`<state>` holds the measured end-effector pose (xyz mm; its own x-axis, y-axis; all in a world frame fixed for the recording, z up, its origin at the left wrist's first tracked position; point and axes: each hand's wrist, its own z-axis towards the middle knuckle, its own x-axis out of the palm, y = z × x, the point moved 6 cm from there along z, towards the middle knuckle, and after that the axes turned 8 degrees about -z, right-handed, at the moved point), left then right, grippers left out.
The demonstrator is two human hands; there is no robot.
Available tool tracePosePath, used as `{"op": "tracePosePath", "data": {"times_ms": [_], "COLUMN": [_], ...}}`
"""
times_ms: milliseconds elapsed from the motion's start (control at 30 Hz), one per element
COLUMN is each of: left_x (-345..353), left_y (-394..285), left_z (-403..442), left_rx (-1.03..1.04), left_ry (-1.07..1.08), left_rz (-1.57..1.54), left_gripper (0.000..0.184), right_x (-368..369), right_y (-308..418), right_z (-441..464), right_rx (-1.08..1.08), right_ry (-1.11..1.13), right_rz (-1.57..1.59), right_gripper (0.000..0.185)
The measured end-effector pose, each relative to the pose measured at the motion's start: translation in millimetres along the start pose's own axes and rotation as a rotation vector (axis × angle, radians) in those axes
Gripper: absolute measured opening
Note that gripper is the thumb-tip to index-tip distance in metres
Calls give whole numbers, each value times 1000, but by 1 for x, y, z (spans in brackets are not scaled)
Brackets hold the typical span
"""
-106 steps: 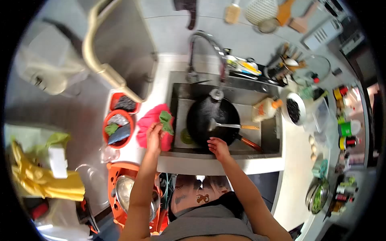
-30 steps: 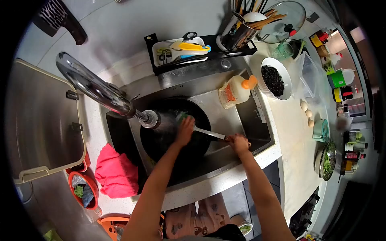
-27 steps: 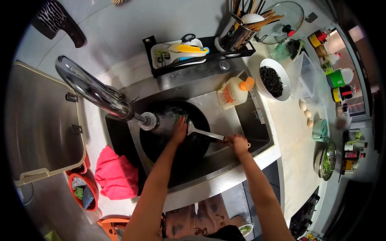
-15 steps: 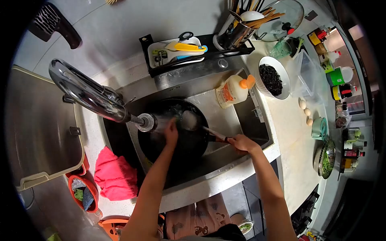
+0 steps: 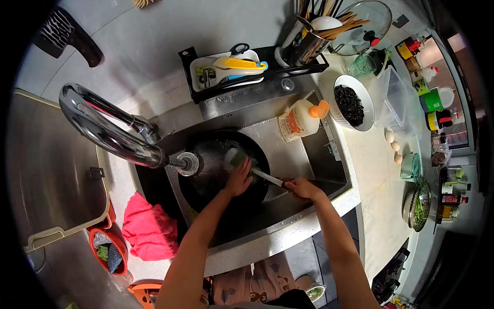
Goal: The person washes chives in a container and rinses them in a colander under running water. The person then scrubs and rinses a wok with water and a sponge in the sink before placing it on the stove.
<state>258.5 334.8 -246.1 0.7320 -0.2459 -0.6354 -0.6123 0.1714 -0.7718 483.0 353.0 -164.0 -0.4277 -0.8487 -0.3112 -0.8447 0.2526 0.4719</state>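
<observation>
A black wok (image 5: 206, 193) sits in the steel sink (image 5: 290, 159), below the chrome faucet (image 5: 110, 139). My right hand (image 5: 303, 189) is closed around the dark handle of a long-handled metal cooking utensil (image 5: 268, 177), whose head is over the wok. With my left hand (image 5: 239, 180) I hold a green scouring pad (image 5: 238, 159) against that head; fingers and pad cover part of it, so its exact shape is unclear. Water seems to spray from the faucet head into the wok.
An orange-topped pump bottle (image 5: 301, 121) stands in the sink's back right. A pink cloth (image 5: 149, 226) lies on the left counter. To the right are a white bowl of dark strips (image 5: 368, 105), several eggs (image 5: 395, 146) and a basket of greens (image 5: 422, 206). A utensil rack (image 5: 198, 92) runs behind.
My left hand has moved right and down, onto the utensil's head with the scouring pad. My right hand has shifted slightly left and down, still gripping the handle.
</observation>
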Motion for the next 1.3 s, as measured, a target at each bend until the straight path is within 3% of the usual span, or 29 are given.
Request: {"op": "tracePosePath", "data": {"times_ms": [67,167,200,300,333,433,467,567,700,767,833,933,1033,1133,1233,1300], "left_x": [-4,-1,-12,8,10,18,22,33,17,9,-12,-19,-33,-6,1,-10], "left_y": [5,74,58,15,-2,-25,-38,-89,-103,-49,-14,12,43,37,5,16], "left_z": [3,0,-6,-15,-17,-7,-3,-13,-21,-21,-20,-20,-15,-12,-25,-20], "left_rx": [-21,-534,-505,-45,-13,-73,11,146,175,141,-152,-223,-413,-89,107,-254], "left_ry": [95,140,72,-96,-199,-176,-119,6,13,-175,-53,-88,102,-70,-136,67], "left_rz": [-6,-149,-67,249,-30,-389,-239,-333,-217,-159,-314,-300,-96,402,124,244], "left_gripper": [50,50,49,49,45,41,41,43,45,46,42,41,44,45,43,31], "right_x": [-2,0,0,4,1,-1,0,10,20,31,36,35,29,22,24,24], "right_y": [6,3,0,-9,0,22,26,29,29,25,34,53,50,40,31,35], "right_z": [-6,-6,-2,8,1,-15,-16,-15,-19,-18,-27,-43,-45,-54,-47,-53], "right_rx": [35,-19,-59,-28,-49,-91,-98,-95,109,100,104,76,40,111,93,123], "right_ry": [0,-22,-34,-43,-59,-78,-67,-84,31,99,111,60,23,-38,-61,-52], "right_rz": [-27,-58,-68,-62,-69,-66,-53,12,115,209,235,140,46,55,79,90], "right_gripper": [29,32,34,34,33,29,29,32,34,33,32,31,31,34,41,39]}}
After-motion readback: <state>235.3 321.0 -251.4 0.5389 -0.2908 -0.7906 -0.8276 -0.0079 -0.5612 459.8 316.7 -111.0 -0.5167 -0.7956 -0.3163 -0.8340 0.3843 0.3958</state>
